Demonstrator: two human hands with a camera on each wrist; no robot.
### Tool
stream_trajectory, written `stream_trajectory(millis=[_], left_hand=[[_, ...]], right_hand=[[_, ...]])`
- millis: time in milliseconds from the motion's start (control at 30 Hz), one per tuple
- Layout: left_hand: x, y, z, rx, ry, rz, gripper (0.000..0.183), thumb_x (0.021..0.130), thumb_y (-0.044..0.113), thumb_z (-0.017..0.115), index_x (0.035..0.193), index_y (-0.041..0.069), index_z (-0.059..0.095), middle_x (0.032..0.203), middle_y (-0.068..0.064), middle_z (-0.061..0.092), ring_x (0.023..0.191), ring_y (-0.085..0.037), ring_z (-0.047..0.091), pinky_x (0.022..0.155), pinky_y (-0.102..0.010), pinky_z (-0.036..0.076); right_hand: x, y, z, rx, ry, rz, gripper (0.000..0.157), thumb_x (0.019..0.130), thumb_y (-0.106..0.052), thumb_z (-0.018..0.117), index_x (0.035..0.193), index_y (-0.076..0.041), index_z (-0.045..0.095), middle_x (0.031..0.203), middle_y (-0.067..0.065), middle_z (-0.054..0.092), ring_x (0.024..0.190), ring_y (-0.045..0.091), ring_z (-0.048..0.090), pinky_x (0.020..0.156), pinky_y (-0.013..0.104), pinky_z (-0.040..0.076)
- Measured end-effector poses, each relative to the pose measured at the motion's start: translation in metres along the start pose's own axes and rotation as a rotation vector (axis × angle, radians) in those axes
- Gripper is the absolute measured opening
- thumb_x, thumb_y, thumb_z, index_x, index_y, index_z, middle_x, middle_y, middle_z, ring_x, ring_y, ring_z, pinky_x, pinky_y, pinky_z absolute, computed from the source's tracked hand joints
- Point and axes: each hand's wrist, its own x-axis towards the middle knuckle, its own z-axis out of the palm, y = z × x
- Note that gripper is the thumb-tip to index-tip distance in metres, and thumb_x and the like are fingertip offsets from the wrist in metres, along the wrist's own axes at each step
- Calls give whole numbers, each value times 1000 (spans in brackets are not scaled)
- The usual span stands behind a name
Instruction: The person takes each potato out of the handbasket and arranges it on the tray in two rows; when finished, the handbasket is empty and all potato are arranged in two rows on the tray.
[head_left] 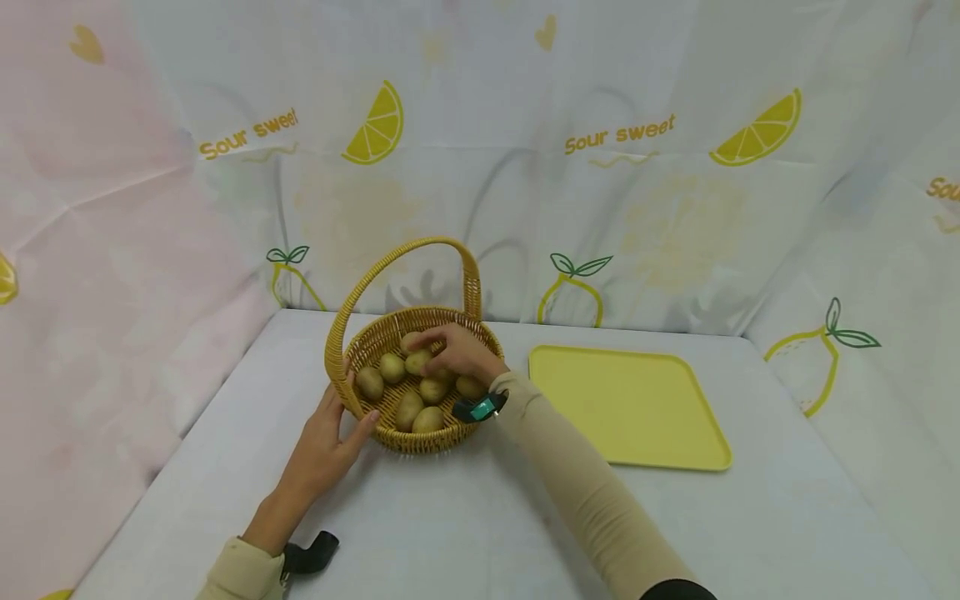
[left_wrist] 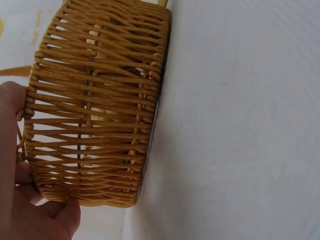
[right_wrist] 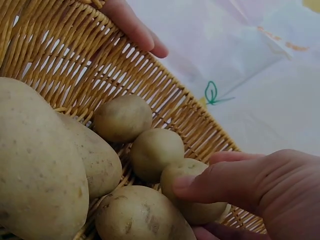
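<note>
A round wicker basket [head_left: 420,446] with a tall arched handle [head_left: 401,246] stands on the table and holds several potatoes [head_left: 408,412]. My left hand [head_left: 322,454] grips the basket's left side by the handle's base, the thumb over the near rim and the fingers against the outside wall. Inside the basket, my right hand [head_left: 461,354] pinches a potato [right_wrist: 197,211], its thumb lying on top in the right wrist view. Other potatoes [right_wrist: 157,154] lie close around that one. From the left wrist, mostly the woven outer wall [left_wrist: 95,110] shows.
Right of the basket lies a flat yellow tray [head_left: 622,408], partly behind the right forearm. White cloth covers the table [head_left: 450,533]. A printed curtain [head_left: 487,192] with lemon drawings hangs behind and at both sides.
</note>
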Motion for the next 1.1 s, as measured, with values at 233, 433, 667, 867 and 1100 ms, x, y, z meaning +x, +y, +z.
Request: stream_trajectory(millis=[233,433,667,867,1100], left_hand=[[-2,2,0,8,10,2,78,104,26,66,163,-1,24,171,-14,18,151,-40,25,115,-61,30],[-2,2,0,8,12,-2,77,104,27,66,162,-3,26,171,-15,19,151,-41,26,114,-63,30],[-1,1,3,-3,-3,-8,77,105,29,65,162,-5,25,170,-17,19,151,-42,25,113,-65,30],[0,3,2,3,-2,-1,78,104,28,66,162,-4,25,170,-17,19,151,-41,25,114,-64,29],[-1,4,2,12,-1,-12,78,105,29,65,162,-4,25,171,-15,18,152,-41,24,114,-64,29]], right_hand=[[1,-1,-1,-3,14,14,46,84,1,80,129,-6,74,125,4,71,93,13,58,79,24,49],[-2,0,-1,75,40,-8,42,84,-2,80,126,-7,75,125,1,70,104,13,61,89,27,50],[-8,0,-5,129,73,-1,43,83,-7,84,125,-5,74,119,-1,71,108,15,61,95,29,49],[-12,-3,-11,118,84,-1,42,83,-10,85,124,-8,75,118,-3,72,105,15,63,93,31,50],[-19,-9,-21,127,63,-26,41,86,-9,83,126,-7,74,124,-2,69,107,18,66,95,33,51]])
